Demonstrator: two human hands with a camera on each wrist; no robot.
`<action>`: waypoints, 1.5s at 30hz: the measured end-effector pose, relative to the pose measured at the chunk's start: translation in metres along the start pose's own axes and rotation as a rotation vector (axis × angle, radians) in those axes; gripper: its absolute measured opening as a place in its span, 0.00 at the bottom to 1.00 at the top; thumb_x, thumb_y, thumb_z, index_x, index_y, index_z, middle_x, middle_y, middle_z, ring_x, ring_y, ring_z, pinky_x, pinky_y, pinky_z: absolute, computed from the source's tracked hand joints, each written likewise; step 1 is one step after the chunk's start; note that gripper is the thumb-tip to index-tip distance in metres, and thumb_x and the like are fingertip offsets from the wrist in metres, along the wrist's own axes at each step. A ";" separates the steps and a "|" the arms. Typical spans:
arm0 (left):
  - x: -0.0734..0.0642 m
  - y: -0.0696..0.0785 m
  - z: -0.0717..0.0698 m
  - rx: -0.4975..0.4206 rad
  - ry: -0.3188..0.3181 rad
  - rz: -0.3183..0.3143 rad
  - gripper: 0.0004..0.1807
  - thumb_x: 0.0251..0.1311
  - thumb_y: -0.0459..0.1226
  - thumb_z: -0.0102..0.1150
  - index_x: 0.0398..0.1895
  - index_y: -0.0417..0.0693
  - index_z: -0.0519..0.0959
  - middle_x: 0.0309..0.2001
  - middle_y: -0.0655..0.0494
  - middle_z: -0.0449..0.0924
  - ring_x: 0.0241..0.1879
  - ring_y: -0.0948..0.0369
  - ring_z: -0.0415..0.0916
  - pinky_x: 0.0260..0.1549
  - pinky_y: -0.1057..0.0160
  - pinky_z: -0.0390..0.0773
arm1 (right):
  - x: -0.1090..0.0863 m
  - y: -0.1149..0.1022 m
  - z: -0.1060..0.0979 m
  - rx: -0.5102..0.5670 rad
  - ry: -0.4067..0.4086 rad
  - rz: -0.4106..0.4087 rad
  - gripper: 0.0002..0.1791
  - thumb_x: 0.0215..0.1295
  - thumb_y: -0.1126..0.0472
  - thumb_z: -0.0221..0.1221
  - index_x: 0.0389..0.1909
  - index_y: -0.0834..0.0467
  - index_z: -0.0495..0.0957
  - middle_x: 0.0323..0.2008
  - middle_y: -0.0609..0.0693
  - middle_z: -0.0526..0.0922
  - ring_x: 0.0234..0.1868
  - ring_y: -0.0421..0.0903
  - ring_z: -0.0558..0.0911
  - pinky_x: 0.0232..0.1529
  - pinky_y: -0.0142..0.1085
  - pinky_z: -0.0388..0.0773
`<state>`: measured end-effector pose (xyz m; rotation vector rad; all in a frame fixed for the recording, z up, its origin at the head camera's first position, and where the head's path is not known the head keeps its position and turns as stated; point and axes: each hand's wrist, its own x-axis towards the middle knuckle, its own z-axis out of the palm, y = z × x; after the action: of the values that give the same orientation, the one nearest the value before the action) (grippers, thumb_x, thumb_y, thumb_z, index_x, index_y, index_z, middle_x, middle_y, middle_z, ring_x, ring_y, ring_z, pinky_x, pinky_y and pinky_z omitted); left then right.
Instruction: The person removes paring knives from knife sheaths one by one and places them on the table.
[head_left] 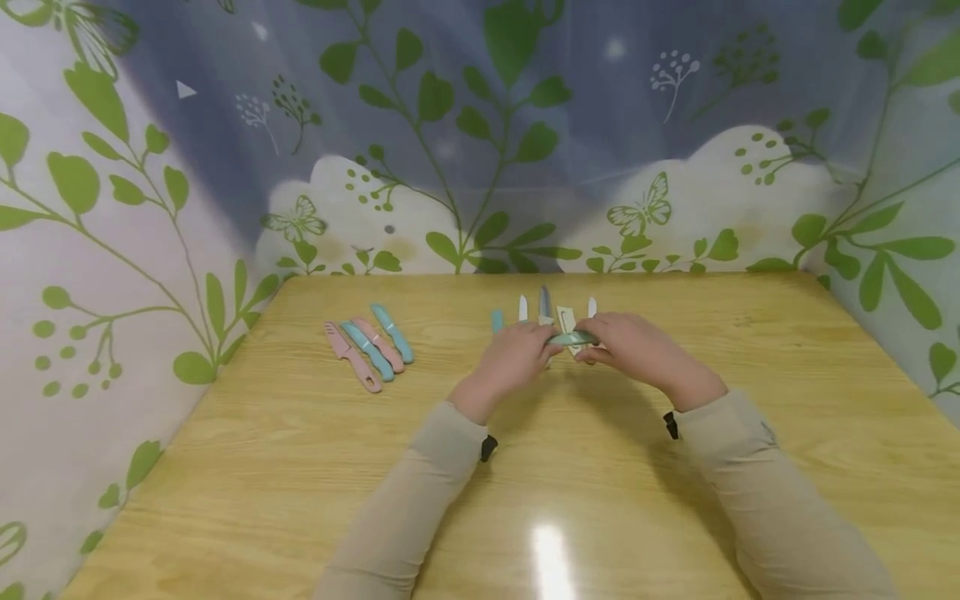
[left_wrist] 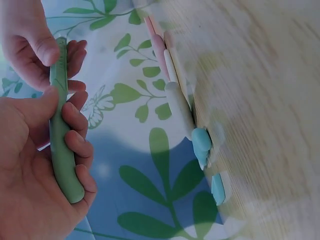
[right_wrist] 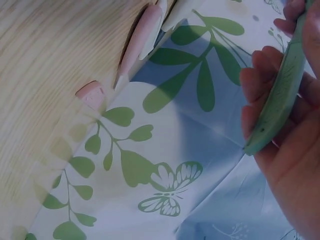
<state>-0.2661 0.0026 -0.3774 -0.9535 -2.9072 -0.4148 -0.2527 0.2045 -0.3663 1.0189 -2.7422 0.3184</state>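
Observation:
Both hands hold a green knife in its matching green sheath (head_left: pixel 573 338), lifted above the table. My left hand (head_left: pixel 513 354) curls its fingers round the handle (left_wrist: pixel 64 160), thumb along the top. At the other end my right hand (head_left: pixel 637 346) grips the sheath (right_wrist: pixel 282 95), fingers beneath it. Behind the hands lie knives with bare blades (head_left: pixel 544 302) pointing away from me. Among them are a cream sheath (head_left: pixel 566 319) and a teal sheath (head_left: pixel 497 321). A pink-handled knife (right_wrist: pixel 137 42) and a pink sheath (right_wrist: pixel 91 93) show in the right wrist view.
On the left of the wooden table (head_left: pixel 300 467), several pink and blue knives lie side by side in a slanted row, among them a pink one (head_left: pixel 351 354) and a blue one (head_left: pixel 392 333). Leaf-patterned cloth (head_left: pixel 465 208) hangs behind the table's far edge.

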 end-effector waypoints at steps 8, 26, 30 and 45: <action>0.000 0.002 0.001 0.000 -0.018 0.027 0.19 0.74 0.48 0.43 0.56 0.50 0.77 0.43 0.58 0.82 0.43 0.60 0.77 0.42 0.61 0.76 | -0.003 0.005 -0.002 0.058 -0.018 0.010 0.13 0.66 0.60 0.60 0.49 0.61 0.78 0.32 0.48 0.80 0.33 0.42 0.79 0.37 0.40 0.78; -0.004 -0.002 -0.003 -0.016 -0.007 0.075 0.18 0.74 0.45 0.44 0.57 0.48 0.76 0.42 0.56 0.81 0.41 0.60 0.77 0.40 0.62 0.74 | 0.001 0.003 -0.006 0.137 -0.078 0.022 0.12 0.70 0.60 0.56 0.49 0.62 0.77 0.35 0.49 0.79 0.33 0.41 0.77 0.37 0.39 0.76; -0.004 -0.002 -0.002 -0.016 -0.016 0.076 0.18 0.74 0.45 0.44 0.58 0.48 0.76 0.42 0.56 0.81 0.42 0.60 0.77 0.41 0.61 0.74 | 0.001 0.003 -0.007 0.137 -0.091 0.029 0.12 0.70 0.60 0.55 0.49 0.62 0.77 0.35 0.49 0.79 0.32 0.40 0.76 0.36 0.39 0.76; -0.005 -0.003 -0.001 -0.018 -0.034 0.057 0.18 0.74 0.46 0.43 0.57 0.50 0.76 0.42 0.57 0.80 0.42 0.60 0.76 0.41 0.61 0.73 | -0.001 0.002 -0.007 0.132 -0.118 0.070 0.15 0.71 0.62 0.54 0.53 0.65 0.77 0.43 0.56 0.82 0.41 0.49 0.81 0.43 0.44 0.78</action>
<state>-0.2639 -0.0024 -0.3773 -1.0530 -2.9033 -0.4268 -0.2529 0.2086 -0.3600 1.0044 -2.9013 0.4707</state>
